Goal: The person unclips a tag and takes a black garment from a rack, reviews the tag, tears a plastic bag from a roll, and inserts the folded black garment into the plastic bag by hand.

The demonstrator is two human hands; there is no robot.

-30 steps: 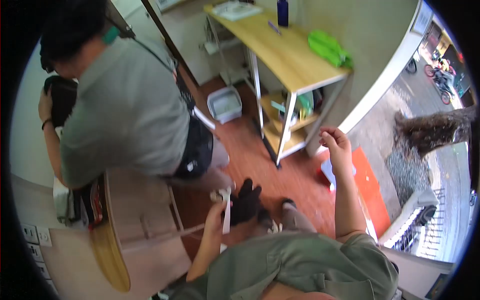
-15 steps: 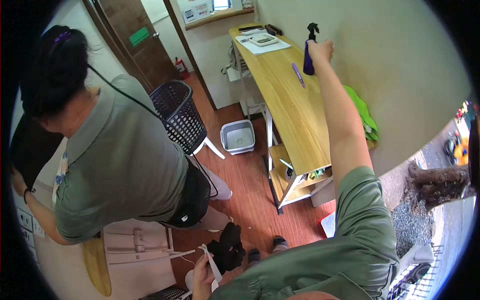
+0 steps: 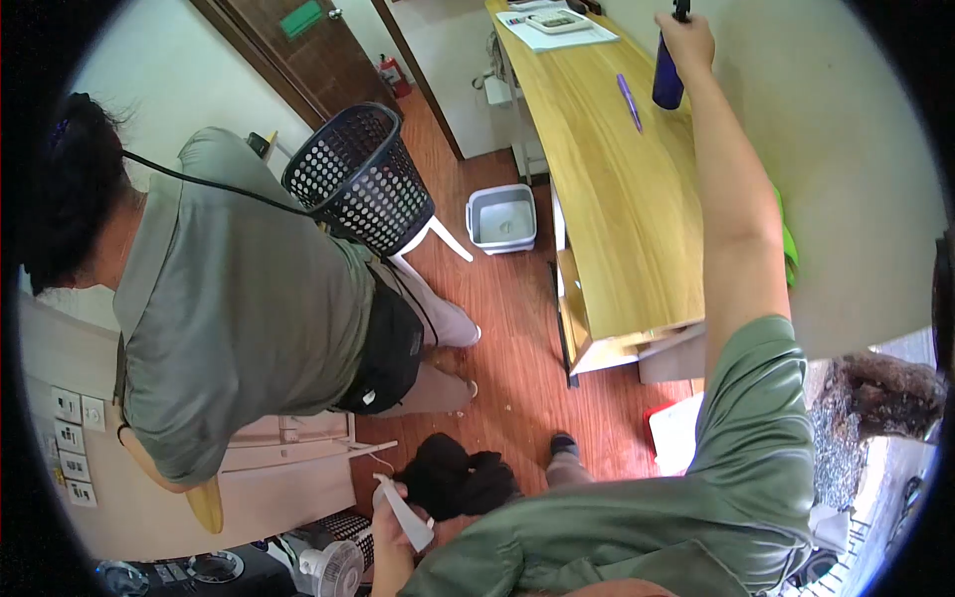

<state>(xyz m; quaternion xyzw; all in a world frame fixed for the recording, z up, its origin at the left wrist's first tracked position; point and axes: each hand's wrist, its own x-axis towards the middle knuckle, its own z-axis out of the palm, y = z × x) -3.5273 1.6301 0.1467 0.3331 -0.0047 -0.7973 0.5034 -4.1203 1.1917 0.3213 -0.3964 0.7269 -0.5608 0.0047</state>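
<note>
My right hand [image 3: 690, 46], reaching far out over the wooden counter [image 3: 622, 209], is closed round the neck of a dark purple spray bottle [image 3: 668, 80] with a black trigger head. I cannot tell whether the bottle's base touches the counter. A purple pen [image 3: 629, 102] lies just left of it. Low in the view, my left hand [image 3: 386, 522] is closed on a flat white strip [image 3: 408, 514] whose kind I cannot make out. Black cloth [image 3: 453, 478] hangs or lies close beside that hand.
A person in a grey-green shirt [image 3: 249, 289] stands at left, facing away. Near them are a dark perforated basket [image 3: 393, 209] on white legs and a grey tub [image 3: 502, 214] on the floor. Paper with a calculator [image 3: 557, 21] lies at the counter's far end. A white fan [image 3: 338, 570] stands at bottom.
My view has tilted down and shifted, so the counter and bottle appear higher up. The person at left has bent further toward the wall. Both my hands keep their hold.
</note>
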